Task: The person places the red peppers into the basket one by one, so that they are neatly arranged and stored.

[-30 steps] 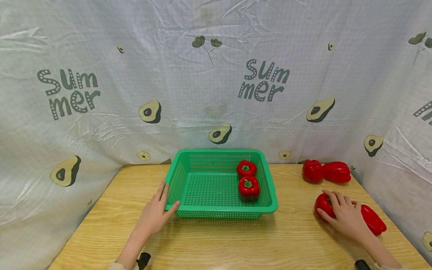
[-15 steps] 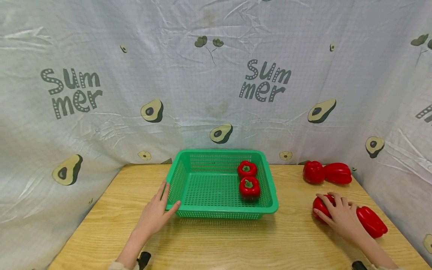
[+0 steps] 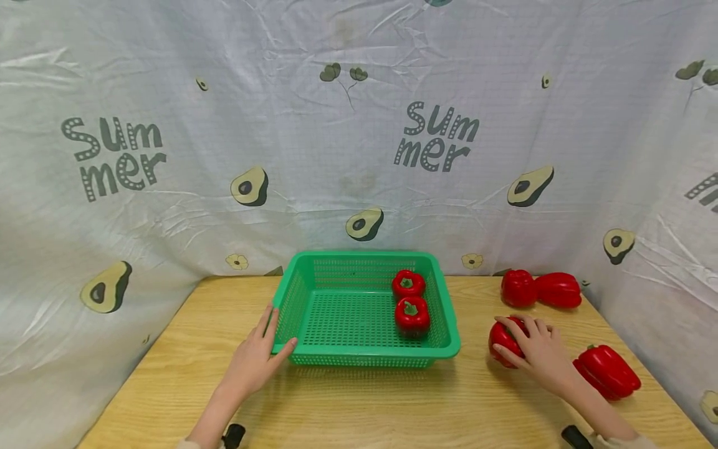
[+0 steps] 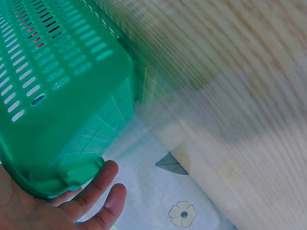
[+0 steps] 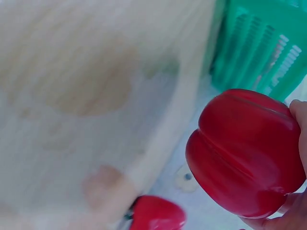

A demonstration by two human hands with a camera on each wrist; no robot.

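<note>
My right hand (image 3: 543, 357) grips a red bell pepper (image 3: 501, 340) to the right of the basket, fingers over its top and thumb at its near side. In the right wrist view this bell pepper (image 5: 249, 153) hangs in front of the basket's green wall. My left hand (image 3: 253, 365) rests on the left front corner of the green plastic basket (image 3: 364, 351), thumb toward the front rim and fingers fairly straight along the left side. Two red bell peppers, one nearer (image 3: 412, 324) and one farther (image 3: 407, 284), stand stem up on the basket's right side.
Another red bell pepper (image 3: 608, 372) lies on its side on the wooden table (image 3: 359, 411), right of my right forearm. Toward the back right sit two more, an upright pepper (image 3: 518, 288) and a lying pepper (image 3: 559, 290). A printed cloth (image 3: 314, 143) hangs behind the table.
My right hand has moved left toward the basket with the bell pepper, away from the pepper lying at the right. My left hand has stayed at the basket corner.
</note>
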